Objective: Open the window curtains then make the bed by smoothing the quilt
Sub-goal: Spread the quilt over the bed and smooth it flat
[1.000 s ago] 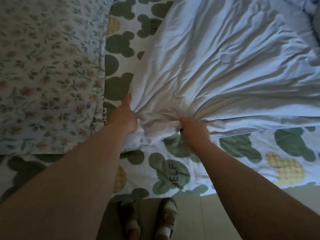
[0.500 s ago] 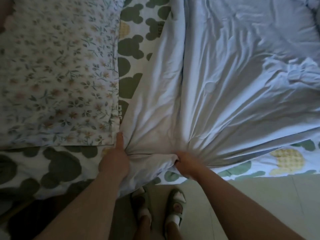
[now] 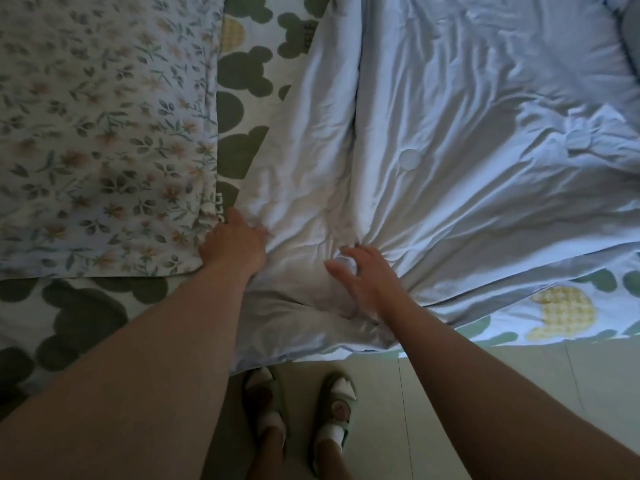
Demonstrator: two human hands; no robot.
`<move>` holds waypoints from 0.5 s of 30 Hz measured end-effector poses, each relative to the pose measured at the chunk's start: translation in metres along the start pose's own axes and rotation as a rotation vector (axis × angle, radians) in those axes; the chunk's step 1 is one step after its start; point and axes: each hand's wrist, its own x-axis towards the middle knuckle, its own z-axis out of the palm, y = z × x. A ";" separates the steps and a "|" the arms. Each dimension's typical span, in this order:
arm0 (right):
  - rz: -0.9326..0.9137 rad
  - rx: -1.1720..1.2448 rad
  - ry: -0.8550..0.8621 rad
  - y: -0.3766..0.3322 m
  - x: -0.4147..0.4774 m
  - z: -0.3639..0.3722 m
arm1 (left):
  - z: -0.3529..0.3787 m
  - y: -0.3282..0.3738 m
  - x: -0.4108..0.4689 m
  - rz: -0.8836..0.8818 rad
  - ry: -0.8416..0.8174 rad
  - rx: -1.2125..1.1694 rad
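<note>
The pale blue-white quilt (image 3: 450, 150) lies wrinkled over the right part of the bed, and its near corner hangs over the bed's edge. My left hand (image 3: 235, 244) is at the quilt's left edge beside the pillow, with the fingers curled into the fabric and the thumb pointing away from me. My right hand (image 3: 367, 275) rests on a gathered bunch of creases, fingers spread and gripping nothing. No window curtains are in view.
A floral pillow (image 3: 104, 133) fills the upper left. Under it lies a white bedsheet with green bear shapes (image 3: 79, 317). My feet in sandals (image 3: 332, 403) stand on the pale tiled floor (image 3: 485, 410) at the bed's near edge.
Both hands gripped the quilt's corner and dragged it toward the bed's near edge. Now my right hand has let go and spread its fingers, and both hands sit farther onto the bed.
</note>
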 end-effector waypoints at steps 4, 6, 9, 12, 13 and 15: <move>0.048 -0.088 -0.021 -0.005 0.010 0.011 | 0.008 -0.001 0.003 0.038 -0.021 -0.215; 0.060 -0.119 -0.043 -0.008 0.013 0.010 | 0.001 -0.012 -0.006 -0.034 0.070 -0.192; 0.030 -0.134 -0.039 -0.021 0.011 0.011 | -0.009 -0.048 -0.026 -0.203 0.103 -0.135; -0.006 -0.083 -0.048 -0.044 0.009 0.015 | 0.003 -0.078 -0.045 -0.249 0.018 -0.148; -0.020 -0.059 -0.060 -0.049 0.011 0.018 | 0.009 -0.081 -0.049 -0.244 -0.008 -0.162; -0.065 -0.095 -0.094 -0.059 0.012 0.022 | 0.014 -0.080 -0.057 -0.271 -0.045 -0.188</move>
